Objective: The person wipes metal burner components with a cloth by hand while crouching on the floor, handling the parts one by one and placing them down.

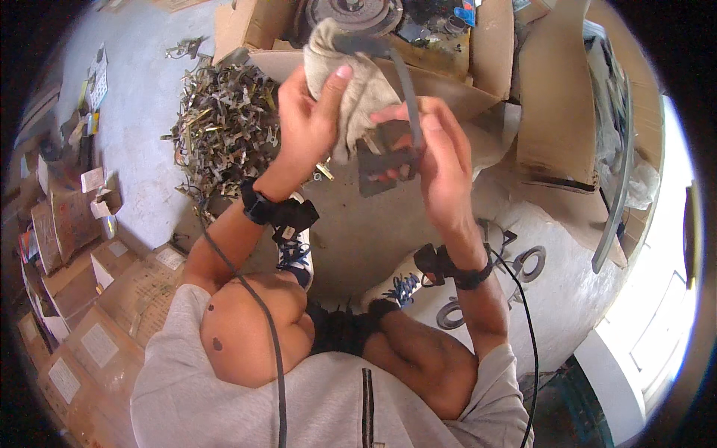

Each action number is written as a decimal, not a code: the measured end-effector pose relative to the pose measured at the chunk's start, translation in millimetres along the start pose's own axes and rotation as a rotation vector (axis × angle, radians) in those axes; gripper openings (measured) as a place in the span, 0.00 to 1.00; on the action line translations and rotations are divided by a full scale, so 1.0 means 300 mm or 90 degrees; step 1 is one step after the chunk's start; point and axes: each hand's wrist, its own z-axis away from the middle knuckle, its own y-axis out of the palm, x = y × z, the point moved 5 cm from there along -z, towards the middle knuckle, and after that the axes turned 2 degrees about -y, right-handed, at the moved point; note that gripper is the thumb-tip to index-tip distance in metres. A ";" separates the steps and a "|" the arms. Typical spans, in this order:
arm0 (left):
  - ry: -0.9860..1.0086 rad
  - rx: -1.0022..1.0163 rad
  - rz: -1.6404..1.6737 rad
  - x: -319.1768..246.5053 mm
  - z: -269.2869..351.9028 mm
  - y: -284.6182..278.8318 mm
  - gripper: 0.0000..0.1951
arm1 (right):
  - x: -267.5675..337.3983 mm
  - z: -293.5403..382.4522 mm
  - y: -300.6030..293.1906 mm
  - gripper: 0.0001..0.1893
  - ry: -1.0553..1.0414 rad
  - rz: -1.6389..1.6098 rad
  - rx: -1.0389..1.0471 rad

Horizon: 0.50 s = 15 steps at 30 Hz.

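Observation:
A beige cloth (364,84) is bunched in my left hand (313,120), the thumb pressed on top of it. Part of a dark metal piece (411,95) with a curved strip and a flat, squarish end lies against the cloth; motion blurs its outline. My right hand (442,145) grips this piece near its lower end, fingers partly behind it. Left of my hands, on the floor, lies a heap of small metal brackets or latches (227,120). A few loose small parts (324,171) lie below my left hand.
Ahead stands an open cardboard box (381,64) holding round metal plates (353,14). Another open carton (554,101) with plastic-wrapped contents is at right. Metal rings (531,263) lie by my right forearm. Stacked cartons (101,341) fill the lower left. Cables run along both arms.

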 end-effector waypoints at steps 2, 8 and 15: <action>-0.074 -0.089 0.043 0.003 -0.018 -0.022 0.11 | -0.058 0.008 -0.028 0.19 -0.028 -0.043 0.031; -0.149 -0.136 0.004 0.070 -0.033 -0.112 0.12 | -0.101 0.017 0.007 0.20 -0.036 0.038 0.163; -0.191 -0.004 -0.088 0.146 -0.073 -0.143 0.15 | -0.086 -0.040 -0.011 0.17 0.137 -0.292 0.046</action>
